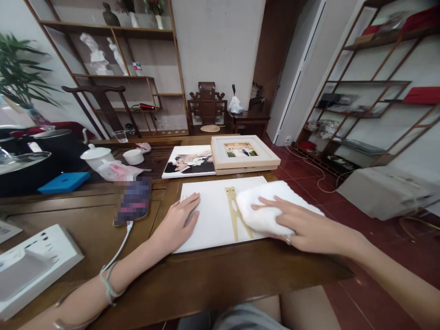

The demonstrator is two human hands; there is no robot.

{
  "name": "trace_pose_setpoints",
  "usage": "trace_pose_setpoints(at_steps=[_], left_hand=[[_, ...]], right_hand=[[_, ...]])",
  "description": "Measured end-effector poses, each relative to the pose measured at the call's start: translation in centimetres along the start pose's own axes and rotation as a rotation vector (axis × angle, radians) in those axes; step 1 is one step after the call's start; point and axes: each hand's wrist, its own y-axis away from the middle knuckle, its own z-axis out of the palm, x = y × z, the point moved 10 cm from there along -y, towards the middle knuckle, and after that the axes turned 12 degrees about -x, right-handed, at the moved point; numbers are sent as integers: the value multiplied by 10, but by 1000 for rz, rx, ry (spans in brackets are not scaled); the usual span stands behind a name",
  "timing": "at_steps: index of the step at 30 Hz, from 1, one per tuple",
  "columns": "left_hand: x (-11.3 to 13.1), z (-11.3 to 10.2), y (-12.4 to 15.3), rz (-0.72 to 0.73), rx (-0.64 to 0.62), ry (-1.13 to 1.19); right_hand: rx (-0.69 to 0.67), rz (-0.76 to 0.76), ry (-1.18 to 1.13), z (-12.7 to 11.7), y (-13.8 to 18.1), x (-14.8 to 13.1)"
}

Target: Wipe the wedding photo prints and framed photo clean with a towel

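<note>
A flat white panel (209,211) lies on the wooden table in front of me. On it shows a tan, long-legged shape (231,206) with an animal-like head; I cannot tell whether it is printed or a separate piece. My left hand (180,220) rests flat on the panel's left edge, fingers stretched out and holding nothing. A folded white towel (256,201) covers part of the panel's right side and the shape's right leg. My right hand (287,220), with a ring on one finger, grips the towel from above and presses it to the panel.
Behind the panel lie a photo print (190,162) and stacked picture frames (245,156). To the left are a phone-like item (132,201) on a white cable, a white power strip (34,266), a blue box (63,182), a teapot (96,158) and dark pots (24,169).
</note>
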Motion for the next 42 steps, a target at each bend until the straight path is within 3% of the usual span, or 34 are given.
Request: trace_pose_setpoints(at_steps=[6, 10, 13, 18, 22, 25, 30, 33, 36, 42], left_hand=[[2, -1, 0, 5, -9, -23], [3, -2, 0, 16, 6, -12], [2, -3, 0, 27, 25, 9], [3, -4, 1, 38, 44, 19], [3, -4, 1, 18, 25, 19], [4, -4, 1, 16, 26, 26], [3, -5, 1, 23, 33, 32], [2, -4, 1, 26, 25, 30], [2, -2, 0, 22, 8, 0], [1, 1, 0, 10, -9, -27]], right_hand=[[168, -37, 73, -18, -60, 31], [183, -7, 126, -17, -69, 38], [117, -3, 116, -10, -55, 27], [-14, -23, -8, 3, -1, -7], [-70, -6, -84, 11, 19, -7], [-43, 40, -133, 9, 1, 12], [145, 56, -99, -18, -62, 28], [219, 44, -36, -27, -93, 23], [235, 30, -6, -24, -105, 13], [122, -60, 49, -1, -64, -38]])
